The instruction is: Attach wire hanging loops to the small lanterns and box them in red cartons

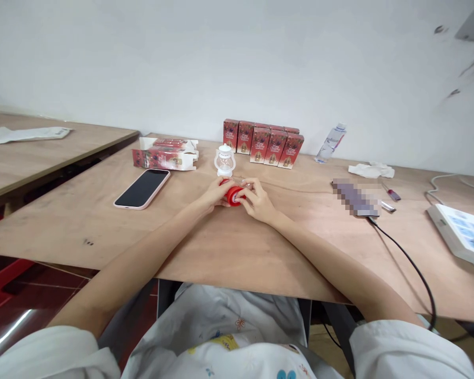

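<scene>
A small red lantern [233, 196] lies tipped between my hands, its round base turned toward me. My left hand [217, 193] is closed around its left side. My right hand [257, 201] grips it from the right, with thumb and fingers at the pale centre of the base. Fingers hide much of the lantern, though a bit of clear plastic shows beyond them. Just behind my hands a white lantern [225, 160] with a clear middle stands upright on the wooden table [221, 242].
Several red printed boxes [260, 142] stand against the wall. Opened red cartons [166, 153] and a phone [142, 189] lie to the left. On the right are a tilted water bottle [331, 143], crumpled tissue [371, 170], a blurred-out device [355, 197] with black cable [413, 255], and a white box [460, 231].
</scene>
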